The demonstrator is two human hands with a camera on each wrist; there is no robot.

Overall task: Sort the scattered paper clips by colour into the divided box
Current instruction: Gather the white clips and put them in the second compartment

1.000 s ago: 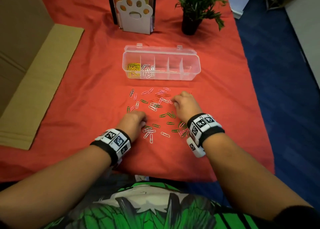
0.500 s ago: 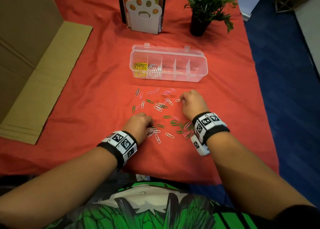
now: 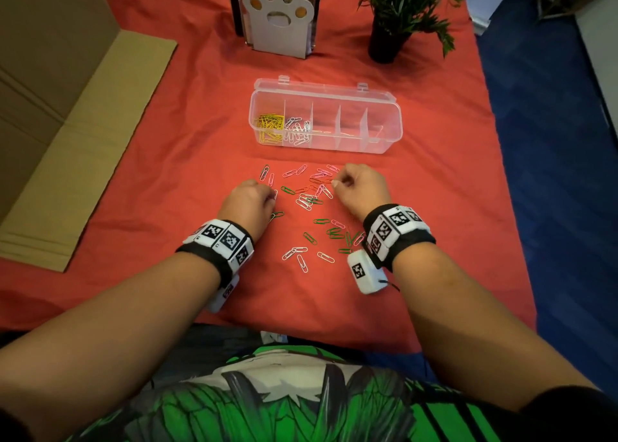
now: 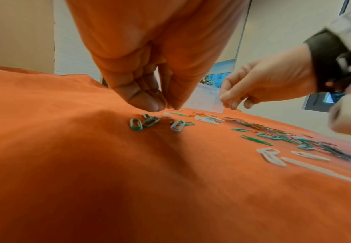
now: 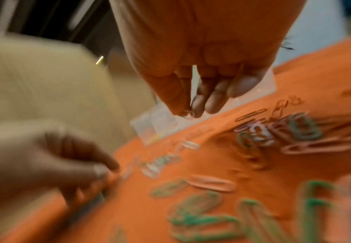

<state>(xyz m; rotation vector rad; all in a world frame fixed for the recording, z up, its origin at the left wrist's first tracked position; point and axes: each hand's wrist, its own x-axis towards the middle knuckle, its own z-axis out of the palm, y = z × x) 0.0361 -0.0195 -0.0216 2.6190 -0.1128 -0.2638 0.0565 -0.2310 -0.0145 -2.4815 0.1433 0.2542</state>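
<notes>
A: From the left, what do you see, taking the divided box [image 3: 384,140] as the landmark?

B: Far left of the box lies flat cardboard [image 3: 83,161]. In front of the box, on the red table [image 3: 167,207], the left hand [image 3: 245,204] is down at the left edge of the scattered paper clips [image 3: 311,204]. Its grip is together, fingertips [image 4: 149,103] pinched at the cloth, but I cannot tell if a clip is really between them.

A: And the right hand [image 3: 363,187]?

B: It is in front of the middle of the box, slightly raised. Its thumb and fingers are clamped on a pale clip [image 5: 188,113].

A: How is the box now?

B: The leftmost compartment holds yellow clips [image 3: 269,129], the next one white clips [image 3: 297,130]. The three to the right look empty. Pink, green and white clips remain loose in front of it.

A: What could go wrong?

B: I think the thin clip may slip from the pinch, or hooked clips come up together and mix colours. The dividers are narrow, so a drop could land in the wrong compartment.

A: Any writing?

B: None that I can read; only black-and-white square codes on the wristbands [image 3: 394,227].
</notes>
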